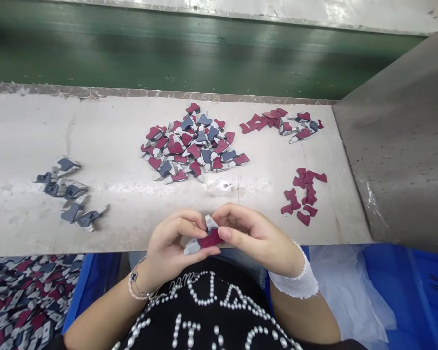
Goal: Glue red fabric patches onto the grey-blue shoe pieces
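Close to the table's front edge, my left hand (178, 236) grips a small grey plastic part with a dark red face (210, 238), its thumb below and fingers above. My right hand (253, 233) pinches the same part from the other side, thumb on the red face. Pale grey ends stick out at the top and lower left. Beyond the hands lies a heap of similar parts (190, 146), some red-faced, some blue-grey. Loose flat dark red pieces (306, 192) are scattered to the right of my right hand.
Several blue-grey parts (71, 192) lie on the left of the white table (120, 214). More red pieces (264, 120) and a few parts (301, 127) sit at the back right. A metal panel (397, 141) bounds the right. A bin of parts (25, 296) stands lower left.
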Demonstrator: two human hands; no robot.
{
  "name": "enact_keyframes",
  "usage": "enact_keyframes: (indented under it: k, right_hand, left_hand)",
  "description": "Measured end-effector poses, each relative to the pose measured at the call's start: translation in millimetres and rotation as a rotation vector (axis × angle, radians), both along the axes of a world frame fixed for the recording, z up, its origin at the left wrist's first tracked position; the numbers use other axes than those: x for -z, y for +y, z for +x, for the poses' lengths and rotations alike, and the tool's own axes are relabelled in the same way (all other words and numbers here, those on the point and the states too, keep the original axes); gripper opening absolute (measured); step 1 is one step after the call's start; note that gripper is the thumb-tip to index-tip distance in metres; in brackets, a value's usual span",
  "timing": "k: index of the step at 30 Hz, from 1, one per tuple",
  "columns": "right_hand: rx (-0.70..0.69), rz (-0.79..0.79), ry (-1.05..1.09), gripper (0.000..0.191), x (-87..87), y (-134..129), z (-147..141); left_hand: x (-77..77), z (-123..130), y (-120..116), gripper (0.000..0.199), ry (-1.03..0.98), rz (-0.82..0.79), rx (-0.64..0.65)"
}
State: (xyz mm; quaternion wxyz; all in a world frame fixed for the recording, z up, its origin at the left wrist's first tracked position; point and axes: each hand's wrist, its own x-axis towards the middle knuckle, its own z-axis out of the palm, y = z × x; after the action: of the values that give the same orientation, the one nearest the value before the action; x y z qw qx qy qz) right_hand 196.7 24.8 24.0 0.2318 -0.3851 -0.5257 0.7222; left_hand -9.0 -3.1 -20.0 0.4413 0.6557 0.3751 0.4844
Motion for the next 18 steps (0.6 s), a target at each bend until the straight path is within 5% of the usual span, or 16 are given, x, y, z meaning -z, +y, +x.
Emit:
enact_keyframes:
  k: [12,18]
  right_hand:
    - [0.019,0.315,-0.202,0.007,-9.1,-9.9,-7.1]
    - [-0.019,0.282,-0.193,0.012,-15.1,-13.5,-3.2]
  left_hand:
    - [-8.7,1.4,1.9,0.027,0.082,0.115,-0.003]
    - [-7.5,-4.1,-2.6,0.035,0.045,0.034,-0.019]
